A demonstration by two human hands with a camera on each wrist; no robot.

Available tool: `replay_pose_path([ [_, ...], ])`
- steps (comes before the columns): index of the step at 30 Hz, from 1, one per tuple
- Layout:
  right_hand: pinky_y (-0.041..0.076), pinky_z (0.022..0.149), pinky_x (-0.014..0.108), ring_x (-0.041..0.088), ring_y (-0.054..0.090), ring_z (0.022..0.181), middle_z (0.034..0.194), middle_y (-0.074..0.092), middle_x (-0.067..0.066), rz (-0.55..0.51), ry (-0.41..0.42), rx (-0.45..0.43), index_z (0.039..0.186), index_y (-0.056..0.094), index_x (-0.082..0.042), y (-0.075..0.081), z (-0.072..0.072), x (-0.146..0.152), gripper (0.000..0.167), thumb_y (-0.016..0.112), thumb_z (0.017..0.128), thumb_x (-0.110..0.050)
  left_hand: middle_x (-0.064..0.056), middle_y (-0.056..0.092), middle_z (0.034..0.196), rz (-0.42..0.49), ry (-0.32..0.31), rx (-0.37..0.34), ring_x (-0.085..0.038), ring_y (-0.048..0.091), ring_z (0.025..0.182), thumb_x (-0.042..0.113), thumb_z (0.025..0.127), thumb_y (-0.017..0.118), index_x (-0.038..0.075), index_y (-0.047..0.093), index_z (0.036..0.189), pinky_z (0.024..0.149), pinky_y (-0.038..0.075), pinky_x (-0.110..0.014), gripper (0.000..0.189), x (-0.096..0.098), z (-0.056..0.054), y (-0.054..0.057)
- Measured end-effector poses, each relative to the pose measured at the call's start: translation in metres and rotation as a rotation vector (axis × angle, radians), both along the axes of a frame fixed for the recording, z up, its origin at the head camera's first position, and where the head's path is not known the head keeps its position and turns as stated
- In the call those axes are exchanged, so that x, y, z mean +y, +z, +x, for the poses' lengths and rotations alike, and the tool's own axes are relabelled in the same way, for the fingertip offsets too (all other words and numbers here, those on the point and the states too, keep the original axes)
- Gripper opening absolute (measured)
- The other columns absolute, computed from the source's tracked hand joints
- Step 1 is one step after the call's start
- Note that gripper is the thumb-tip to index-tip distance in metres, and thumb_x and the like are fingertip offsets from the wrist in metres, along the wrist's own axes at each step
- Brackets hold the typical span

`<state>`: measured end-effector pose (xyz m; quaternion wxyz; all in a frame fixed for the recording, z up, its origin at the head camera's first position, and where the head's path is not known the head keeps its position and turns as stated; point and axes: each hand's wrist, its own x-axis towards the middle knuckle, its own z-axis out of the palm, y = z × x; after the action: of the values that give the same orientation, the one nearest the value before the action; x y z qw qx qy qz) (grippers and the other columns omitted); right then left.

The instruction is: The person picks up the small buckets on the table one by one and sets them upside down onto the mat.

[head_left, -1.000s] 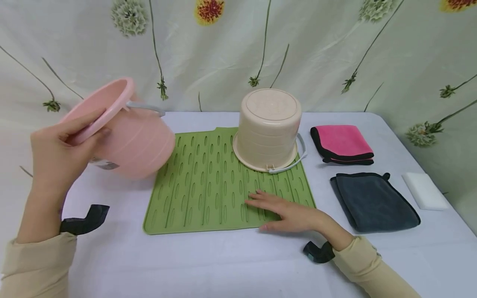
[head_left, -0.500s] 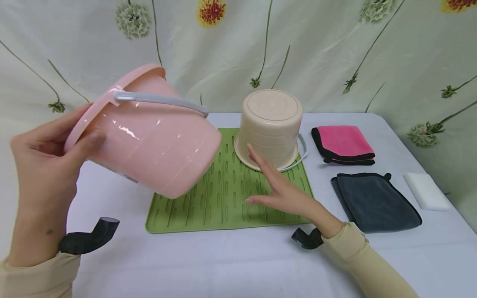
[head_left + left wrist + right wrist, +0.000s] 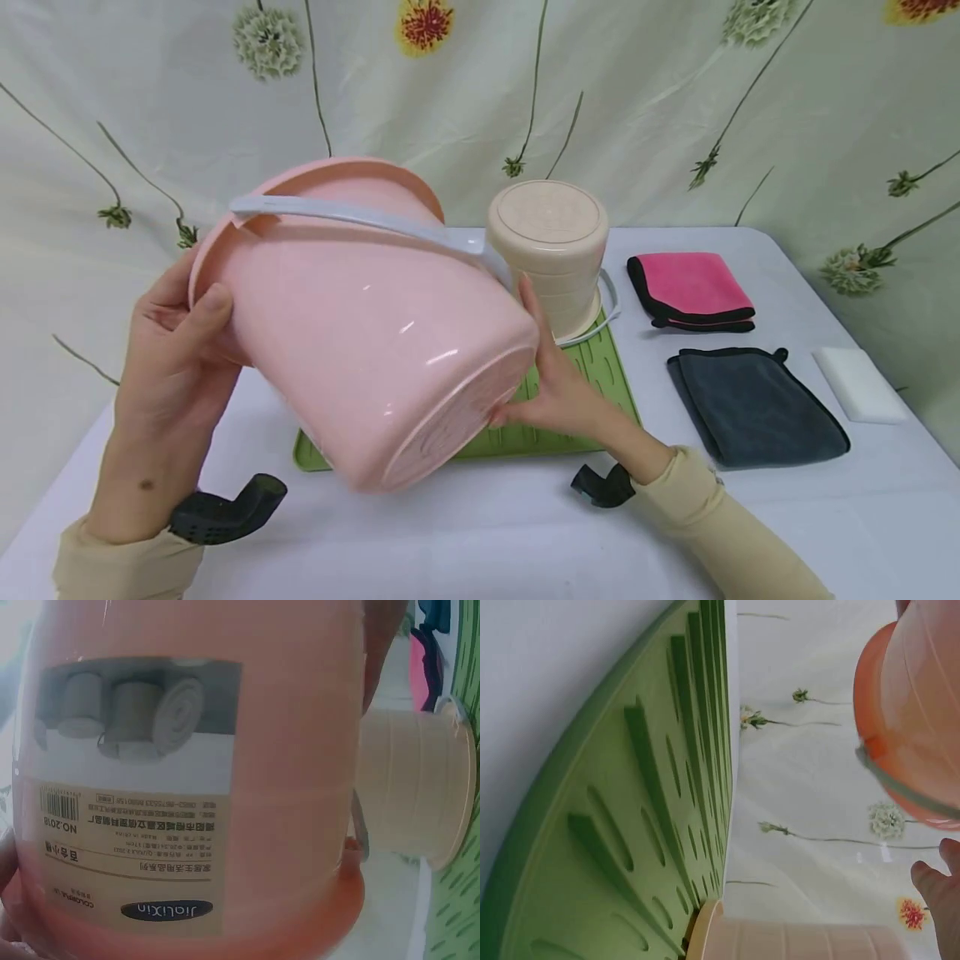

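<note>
My left hand (image 3: 176, 350) grips a pink plastic bucket (image 3: 367, 325) by its rim, thumb on the outer wall. The bucket is tilted in the air, mouth toward the upper left and base toward the lower right. Its grey-blue handle (image 3: 352, 212) lies across the side. A printed label (image 3: 135, 855) shows on its wall in the left wrist view. By the base my right hand (image 3: 562, 392) has its thumb and fingers spread, fingertips right at the bottom edge. Behind stands a cream bucket (image 3: 547, 242), upside down on a green ridged mat (image 3: 596, 367).
To the right lie a folded pink cloth (image 3: 690, 283) with black edging, a folded dark grey cloth (image 3: 757, 408) and a white block (image 3: 858, 385). A flower-print curtain (image 3: 660, 108) hangs behind the white-covered table (image 3: 450, 533).
My left hand has brought the pink bucket from the left toward the middle, turning its base toward me. My right hand has lifted off the mat and come up to the bucket's base.
</note>
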<state>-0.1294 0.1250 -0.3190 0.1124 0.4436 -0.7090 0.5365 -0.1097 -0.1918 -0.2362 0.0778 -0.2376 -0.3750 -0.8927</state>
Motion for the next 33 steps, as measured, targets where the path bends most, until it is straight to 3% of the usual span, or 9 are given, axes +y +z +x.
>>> replay_pose_path([
  [3,0.029,0.102,0.05,0.033,0.032,0.129,0.151,0.021,0.011,-0.065,0.015,-0.012,0.149,-0.011,-0.02,0.0,0.004,-0.003,0.118,0.066,0.071,-0.063,-0.019,0.054,0.121,0.079,-0.044,-0.025,-0.029,0.054,0.104,-0.011,0.087,0.056,-0.008,0.051,0.129,0.078,0.051,-0.036,0.042,0.008,-0.003,-0.003],
  [8,0.037,0.096,0.048,0.032,0.042,0.118,0.141,0.032,0.014,-0.168,0.059,-0.06,0.151,0.002,-0.026,-0.001,0.008,-0.004,0.104,0.067,0.076,-0.057,-0.018,0.05,0.128,0.079,-0.004,-0.062,-0.027,0.053,0.107,-0.007,0.09,0.056,-0.004,0.047,0.134,0.081,0.05,-0.034,0.046,0.014,-0.005,-0.01],
  [11,0.037,0.096,0.045,0.03,0.043,0.116,0.136,0.037,0.012,-0.227,0.085,-0.098,0.151,0.012,-0.031,-0.001,0.009,-0.004,0.09,0.066,0.081,-0.052,-0.017,0.05,0.13,0.1,-0.012,-0.098,-0.026,0.054,0.108,-0.006,0.09,0.056,-0.003,0.046,0.135,0.083,0.049,-0.033,0.046,0.015,-0.006,-0.015],
  [18,0.039,0.095,0.042,0.029,0.039,0.118,0.143,0.032,0.009,-0.318,0.117,-0.127,0.149,0.023,-0.033,0.001,0.011,-0.006,0.071,0.061,0.09,-0.04,-0.017,0.052,0.128,0.146,-0.079,-0.12,-0.026,0.054,0.108,-0.006,0.09,0.055,-0.003,0.049,0.133,0.084,0.049,-0.034,0.043,0.013,-0.013,-0.025],
  [23,0.045,0.089,0.039,0.029,0.041,0.115,0.144,0.028,0.009,-0.381,0.11,-0.157,0.146,0.03,-0.035,0.003,0.014,-0.008,0.062,0.059,0.092,-0.037,-0.017,0.052,0.128,0.126,-0.054,-0.119,-0.026,0.055,0.108,-0.005,0.092,0.053,-0.004,0.048,0.133,0.084,0.049,-0.033,0.042,0.015,-0.015,-0.029],
  [26,0.047,0.087,0.038,0.029,0.045,0.112,0.14,0.035,0.01,-0.418,0.082,-0.17,0.145,0.034,-0.032,0.003,0.014,-0.009,0.059,0.058,0.092,-0.037,-0.017,0.049,0.132,-0.004,0.069,-0.127,-0.025,0.05,0.114,-0.002,0.093,0.053,-0.004,0.048,0.134,0.088,0.046,-0.03,0.041,0.018,-0.012,-0.03],
  [28,0.047,0.087,0.037,0.028,0.046,0.112,0.137,0.039,0.012,-0.457,0.075,-0.211,0.145,0.035,-0.028,0.002,0.013,-0.01,0.057,0.058,0.093,-0.034,-0.014,0.043,0.138,-0.177,0.192,-0.088,-0.025,0.043,0.121,0.0,0.093,0.053,0.0,0.045,0.137,0.091,0.044,-0.028,0.044,0.02,-0.009,-0.029],
  [30,0.047,0.087,0.035,0.026,0.047,0.111,0.134,0.041,0.013,-0.5,0.074,-0.283,0.146,0.035,-0.02,0.002,0.012,-0.009,0.059,0.058,0.092,-0.031,-0.014,0.034,0.144,-0.355,0.309,0.031,-0.027,0.034,0.128,0.002,0.09,0.059,0.003,0.038,0.142,0.1,0.035,-0.028,0.056,0.02,-0.005,-0.026],
  [33,0.045,0.089,0.032,0.022,0.048,0.11,0.131,0.042,0.014,-0.572,0.077,-0.443,0.146,0.031,-0.01,0.003,0.01,-0.007,0.065,0.059,0.091,-0.027,-0.015,0.022,0.149,-0.685,0.475,0.333,-0.032,0.023,0.132,0.024,0.082,0.074,0.007,0.029,0.146,0.107,0.021,-0.035,0.081,0.021,0.004,-0.017],
])
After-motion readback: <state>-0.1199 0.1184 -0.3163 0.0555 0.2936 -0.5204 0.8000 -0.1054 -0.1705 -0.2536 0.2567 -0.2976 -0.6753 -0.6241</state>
